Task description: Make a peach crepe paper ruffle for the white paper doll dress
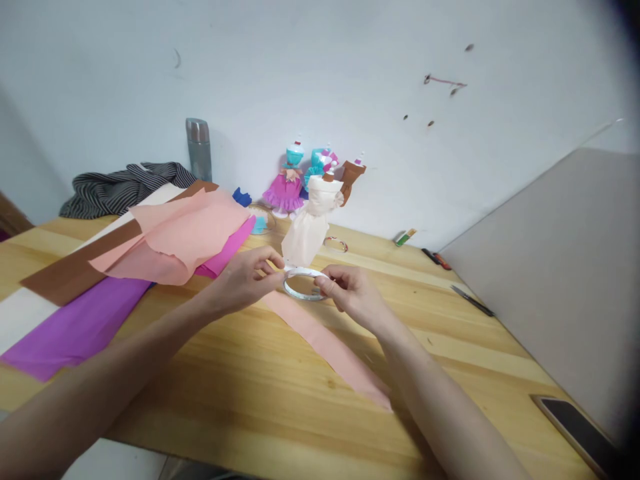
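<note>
So the metal flask (199, 150) sat upper left with its cap on, couldn't see what was in it. The right hand (353, 293) had the white ring (306, 297) pinched thumb-to-fingers, mid-frame, just in front of the cream dress (305, 230). The left hand (253, 277) was curled pretty narrow at the ring's left edge, but I couldn't tell if it gripped anything. A pink strip (333, 347) lay below, running toward lower right.
</note>
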Demonstrator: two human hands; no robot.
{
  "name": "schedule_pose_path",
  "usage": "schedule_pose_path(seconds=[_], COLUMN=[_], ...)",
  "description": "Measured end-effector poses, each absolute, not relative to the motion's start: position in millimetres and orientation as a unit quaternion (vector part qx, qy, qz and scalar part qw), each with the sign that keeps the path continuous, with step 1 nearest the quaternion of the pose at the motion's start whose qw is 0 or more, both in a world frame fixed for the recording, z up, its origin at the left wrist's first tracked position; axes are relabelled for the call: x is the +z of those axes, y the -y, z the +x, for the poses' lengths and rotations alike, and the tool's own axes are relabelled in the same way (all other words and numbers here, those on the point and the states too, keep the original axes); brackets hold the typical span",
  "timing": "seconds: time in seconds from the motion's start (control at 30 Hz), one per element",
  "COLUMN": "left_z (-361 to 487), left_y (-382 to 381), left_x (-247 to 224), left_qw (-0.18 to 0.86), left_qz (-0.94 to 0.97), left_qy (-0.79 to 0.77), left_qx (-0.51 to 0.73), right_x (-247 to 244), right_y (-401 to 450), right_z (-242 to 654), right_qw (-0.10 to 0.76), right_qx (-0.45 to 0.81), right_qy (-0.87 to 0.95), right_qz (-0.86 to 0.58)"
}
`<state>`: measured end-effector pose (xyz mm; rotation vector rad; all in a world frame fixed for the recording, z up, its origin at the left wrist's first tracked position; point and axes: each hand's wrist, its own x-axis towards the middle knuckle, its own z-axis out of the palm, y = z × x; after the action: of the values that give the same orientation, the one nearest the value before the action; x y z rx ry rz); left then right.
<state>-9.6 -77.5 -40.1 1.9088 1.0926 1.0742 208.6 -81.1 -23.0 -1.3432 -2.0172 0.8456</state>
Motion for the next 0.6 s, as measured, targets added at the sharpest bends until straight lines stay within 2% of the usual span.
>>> schedule_pose_path(seconds=[0.17,0.27,0.33,0.5,0.6], left_z=[-7.8,-8.4,-9.2,-8.6,-5.4], left_y=[79.6,77.7,75.6,71.7,73.0], left_x=[-47.3,-48.7,-46.7,-40.7,-39.7], left_qw=[0.171,0.157,0.233,0.519,0.597], left_qz=[0.818,0.818,0.783,0.620,0.531], left_qy=[-0.372,-0.379,-0.400,-0.396,-0.411], left_qx=[0.404,0.404,0.416,0.435,0.439], right_x=[-22.1,-20.7,-19.9,-24.2,-31.5], right_y=[84.0,85.0,84.1,74.6,67.8], right_z=[205.5,205.5,207.1,213.2,215.1], right_qw=[0.270,0.275,0.284,0.318,0.348], right_qx=[0.293,0.305,0.335,0.446,0.463], right_qy=[0.770,0.769,0.761,0.714,0.691], right_qz=[-0.499,-0.491,-0.477,-0.437,-0.433])
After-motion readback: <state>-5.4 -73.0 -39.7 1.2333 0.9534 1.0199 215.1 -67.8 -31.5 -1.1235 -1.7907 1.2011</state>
